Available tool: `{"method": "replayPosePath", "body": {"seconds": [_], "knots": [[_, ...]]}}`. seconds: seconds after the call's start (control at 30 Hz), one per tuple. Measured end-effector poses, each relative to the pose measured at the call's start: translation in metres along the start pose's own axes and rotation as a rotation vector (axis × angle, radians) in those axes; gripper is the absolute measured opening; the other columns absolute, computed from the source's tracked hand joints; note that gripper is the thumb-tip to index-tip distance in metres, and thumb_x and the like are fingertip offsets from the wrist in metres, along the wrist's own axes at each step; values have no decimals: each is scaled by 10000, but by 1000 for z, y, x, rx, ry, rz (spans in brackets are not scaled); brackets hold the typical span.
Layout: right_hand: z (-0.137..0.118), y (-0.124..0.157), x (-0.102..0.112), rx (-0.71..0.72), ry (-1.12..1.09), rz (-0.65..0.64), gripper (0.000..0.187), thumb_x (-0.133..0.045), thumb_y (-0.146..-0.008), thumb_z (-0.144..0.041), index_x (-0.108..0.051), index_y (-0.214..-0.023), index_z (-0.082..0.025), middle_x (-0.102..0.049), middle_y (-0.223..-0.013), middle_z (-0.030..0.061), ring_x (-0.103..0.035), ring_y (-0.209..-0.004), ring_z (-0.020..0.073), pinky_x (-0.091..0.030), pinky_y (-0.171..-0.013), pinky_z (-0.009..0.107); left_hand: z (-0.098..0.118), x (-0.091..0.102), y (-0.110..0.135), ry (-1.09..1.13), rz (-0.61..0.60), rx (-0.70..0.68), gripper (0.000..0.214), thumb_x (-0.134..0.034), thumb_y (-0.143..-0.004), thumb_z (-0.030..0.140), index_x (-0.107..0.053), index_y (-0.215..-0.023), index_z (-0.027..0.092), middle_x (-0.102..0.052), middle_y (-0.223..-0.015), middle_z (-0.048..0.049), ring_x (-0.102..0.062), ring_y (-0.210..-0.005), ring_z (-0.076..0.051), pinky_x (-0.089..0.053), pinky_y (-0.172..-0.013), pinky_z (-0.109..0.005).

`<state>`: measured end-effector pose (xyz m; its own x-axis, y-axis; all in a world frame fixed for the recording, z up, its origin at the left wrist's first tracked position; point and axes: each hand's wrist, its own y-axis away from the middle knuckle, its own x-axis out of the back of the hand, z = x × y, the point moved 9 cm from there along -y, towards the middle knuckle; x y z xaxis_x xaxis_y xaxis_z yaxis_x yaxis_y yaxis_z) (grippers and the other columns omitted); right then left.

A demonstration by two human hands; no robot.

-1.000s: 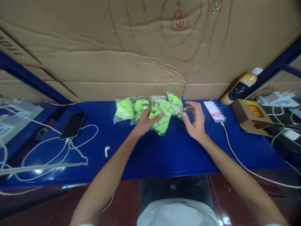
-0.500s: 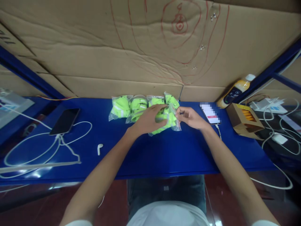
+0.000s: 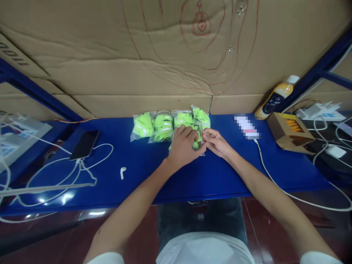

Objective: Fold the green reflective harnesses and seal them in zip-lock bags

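Note:
A clear plastic bag (image 3: 196, 144) with a folded neon yellow-green item, possibly a reflective vest, lies under my hands. My left hand (image 3: 184, 145) curls over this bag from the front, its thumb reaching to the bag's right edge. With finger and thumb, my right hand (image 3: 216, 142) pinches that same edge; the fingertips of both hands nearly meet there. Behind and left sit more bags of the same kind: one at the far left (image 3: 143, 125), another beside it (image 3: 162, 125), one behind my left hand (image 3: 183, 118) and one at the back right (image 3: 202, 116).
On the blue table (image 3: 220, 176) lie a black phone (image 3: 84, 145) with white cables, a white earbud (image 3: 122, 172) and a charging phone (image 3: 246, 126). A juice bottle (image 3: 277, 97) leans at the right near an open cardboard box (image 3: 288, 134). Cardboard (image 3: 110, 80) walls the back.
My left hand has closed over the bag and its thumb has moved right to the bag's edge. My right hand stays at that edge. The view has shifted slightly.

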<state>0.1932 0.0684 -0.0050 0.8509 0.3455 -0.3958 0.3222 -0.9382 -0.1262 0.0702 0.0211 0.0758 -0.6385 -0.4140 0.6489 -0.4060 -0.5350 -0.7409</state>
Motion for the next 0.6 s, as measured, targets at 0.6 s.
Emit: {"method": "replayPosePath", "body": {"seconds": [0.6], "knots": [[-21,5,-16,147,275,-49,296,-921,-823,-454,-779,-806,-195,-753,-755,14,-685,-705,145,-545,-742,283,-3,-4,-7,32,-300,-33,282,-458,-1012,183,-610,-774,195,-582,-772,-67,-497,-775,-245,-441,-805,-436]]}}
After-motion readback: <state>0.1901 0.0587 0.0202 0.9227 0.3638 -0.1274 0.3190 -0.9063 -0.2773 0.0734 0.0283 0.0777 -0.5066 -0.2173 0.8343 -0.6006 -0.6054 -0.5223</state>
